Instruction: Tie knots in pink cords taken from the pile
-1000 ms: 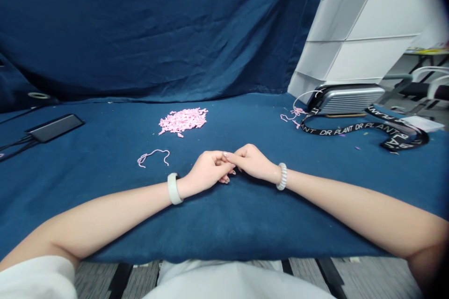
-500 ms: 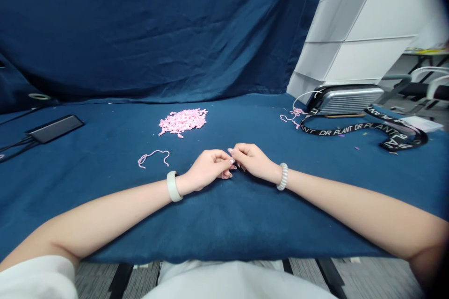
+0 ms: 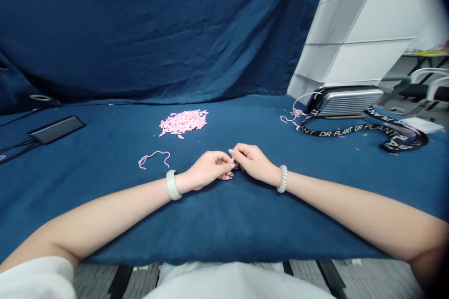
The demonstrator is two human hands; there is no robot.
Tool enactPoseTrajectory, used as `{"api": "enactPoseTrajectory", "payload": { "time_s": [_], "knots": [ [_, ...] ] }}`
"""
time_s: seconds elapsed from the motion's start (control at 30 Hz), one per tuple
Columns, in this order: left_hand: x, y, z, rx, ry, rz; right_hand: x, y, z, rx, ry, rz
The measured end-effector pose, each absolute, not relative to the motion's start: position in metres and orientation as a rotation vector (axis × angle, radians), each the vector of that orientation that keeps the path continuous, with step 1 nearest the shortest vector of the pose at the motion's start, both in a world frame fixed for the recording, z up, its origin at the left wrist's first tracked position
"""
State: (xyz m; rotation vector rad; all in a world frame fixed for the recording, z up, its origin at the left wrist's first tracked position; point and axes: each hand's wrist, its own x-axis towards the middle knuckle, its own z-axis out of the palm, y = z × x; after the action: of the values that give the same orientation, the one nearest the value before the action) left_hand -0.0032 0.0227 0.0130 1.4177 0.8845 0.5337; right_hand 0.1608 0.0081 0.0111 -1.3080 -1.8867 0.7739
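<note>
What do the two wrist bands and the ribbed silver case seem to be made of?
The left wrist's band looks like smooth white silicone or plastic, with a dull surface. The right wrist's spiral coil looks like glossy pale plastic, its turns catching light. The case looks like ribbed metal or metallic-finish plastic, going by its bright sheen; the view can't settle which.

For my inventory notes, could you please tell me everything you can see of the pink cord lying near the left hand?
The thin pale pink cord looks like soft yarn. It lies flat and loose in a wavy arch on the dark blue cloth, with a small tangled curl at one end and a hooked bend at the other. It sits apart from the left hand.
</note>
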Motion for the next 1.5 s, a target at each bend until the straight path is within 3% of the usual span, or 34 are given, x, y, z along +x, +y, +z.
{"api": "enactPoseTrajectory", "payload": {
  "time_s": [0.5, 0.73, 1.27, 1.5],
  "knots": [
    [-0.005, 0.023, 0.011, 1.495, 0.870, 0.514, 0.161, 0.003, 0.013, -1.183, -1.903, 0.497],
    [-0.007, 0.016, 0.032, 1.781, 0.826, 0.616, 0.161, 0.003, 0.011, -1.163, -1.828, 0.420],
    [-0.010, 0.024, 0.033, 1.677, 0.938, 0.548, 0.166, 0.009, 0.008, -1.206, -1.645, 0.524],
    [-0.014, 0.022, 0.036, 2.117, 0.975, 0.552, 0.168, 0.014, 0.007, -1.237, -1.566, 0.624]
  ]
}}
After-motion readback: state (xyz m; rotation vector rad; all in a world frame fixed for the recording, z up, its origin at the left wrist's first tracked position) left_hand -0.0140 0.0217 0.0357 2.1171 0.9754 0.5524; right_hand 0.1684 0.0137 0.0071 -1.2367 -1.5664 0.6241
